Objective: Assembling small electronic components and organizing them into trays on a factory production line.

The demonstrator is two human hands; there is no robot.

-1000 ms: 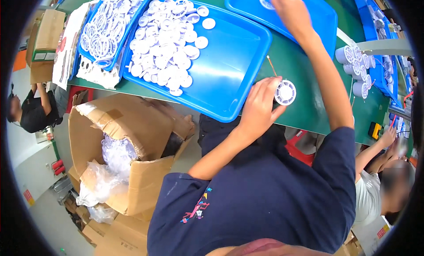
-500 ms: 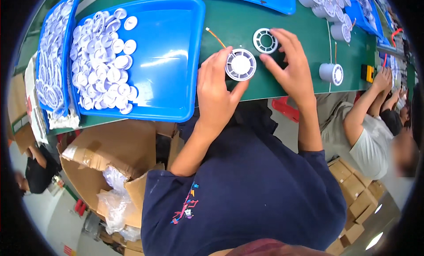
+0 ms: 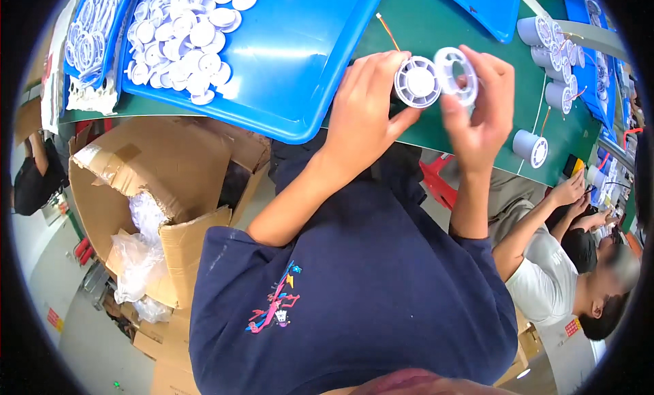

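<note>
White plastic makes up both parts in play: a round ribbed disc (image 3: 417, 82) sits at the fingertips of the left hand (image 3: 364, 105), which curls around it, and a ring (image 3: 455, 74) is pinched in the right hand (image 3: 480, 112) just beside the disc. Behind the left hand's fingers a thin orange wire (image 3: 388, 31) runs out over the green worktop (image 3: 436, 27); whatever the disc is fixed to is hidden by the palm, and the ring is blurred.
</note>
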